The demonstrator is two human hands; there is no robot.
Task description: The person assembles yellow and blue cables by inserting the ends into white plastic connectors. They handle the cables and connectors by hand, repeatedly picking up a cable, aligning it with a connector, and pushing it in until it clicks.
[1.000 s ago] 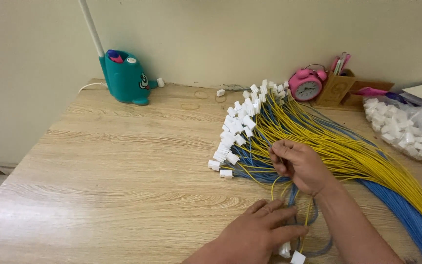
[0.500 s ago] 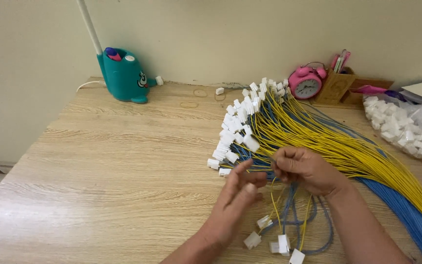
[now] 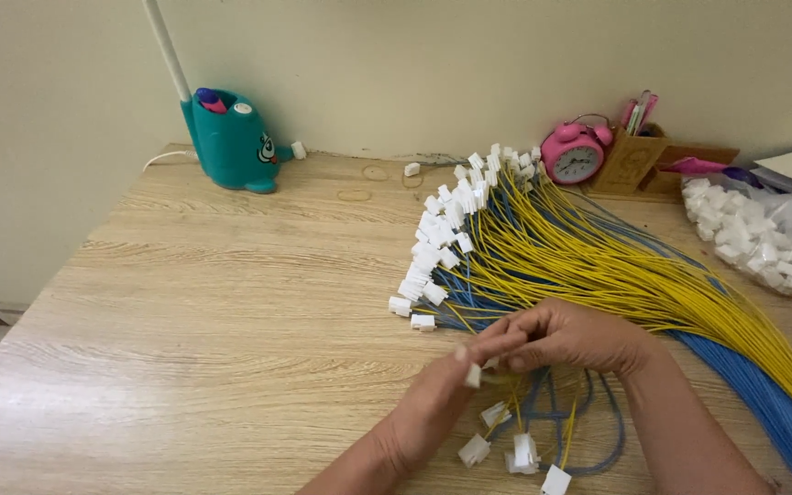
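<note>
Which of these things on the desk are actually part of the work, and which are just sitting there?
In use:
left hand and right hand, pinching a white connector
yellow wires
blue wires
loose connectors
bag of white connectors

Lying about:
teal lamp base
pink alarm clock
pen holder

Two hands [image 3: 506,367], one pink alarm clock [image 3: 576,154], one teal lamp base [image 3: 231,139], one wooden pen holder [image 3: 630,158]
</note>
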